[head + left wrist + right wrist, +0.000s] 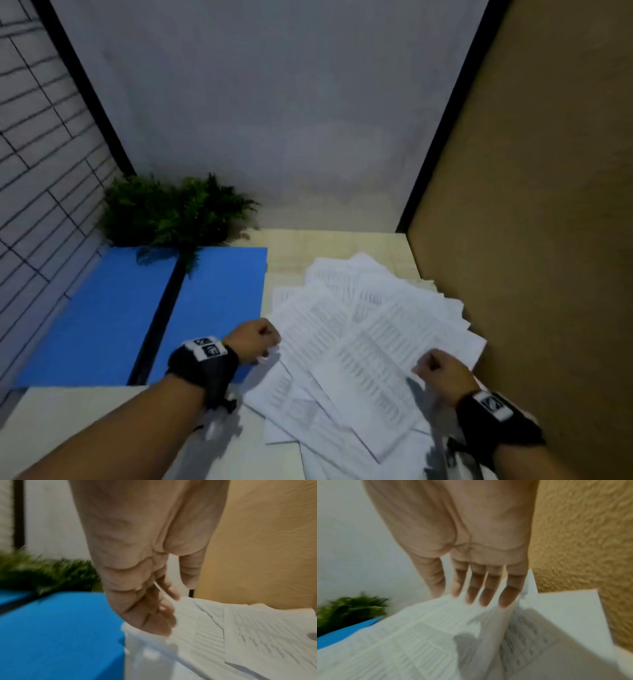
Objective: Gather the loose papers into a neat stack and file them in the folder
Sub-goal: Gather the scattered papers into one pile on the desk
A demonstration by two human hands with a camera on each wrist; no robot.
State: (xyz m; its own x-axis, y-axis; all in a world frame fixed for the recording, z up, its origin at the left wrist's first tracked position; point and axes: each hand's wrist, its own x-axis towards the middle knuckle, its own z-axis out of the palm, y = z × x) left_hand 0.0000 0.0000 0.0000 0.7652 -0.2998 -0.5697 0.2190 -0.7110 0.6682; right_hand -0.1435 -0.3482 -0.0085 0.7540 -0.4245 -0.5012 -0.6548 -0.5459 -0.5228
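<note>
Several loose printed papers lie fanned in a messy pile on the right half of the desk. An open blue folder lies flat to their left, with a dark spine down its middle. My left hand is at the pile's left edge. In the left wrist view its curled fingers pinch a sheet edge against the thumb. My right hand is at the pile's right side. In the right wrist view its fingers lie against a lifted sheet, and the thumb tip is hidden behind it.
A green fern-like plant stands at the back left, overhanging the folder's far edge. A brown textured panel walls the desk's right side close to the papers. A grey wall closes the back. Bare light desk shows at the front left.
</note>
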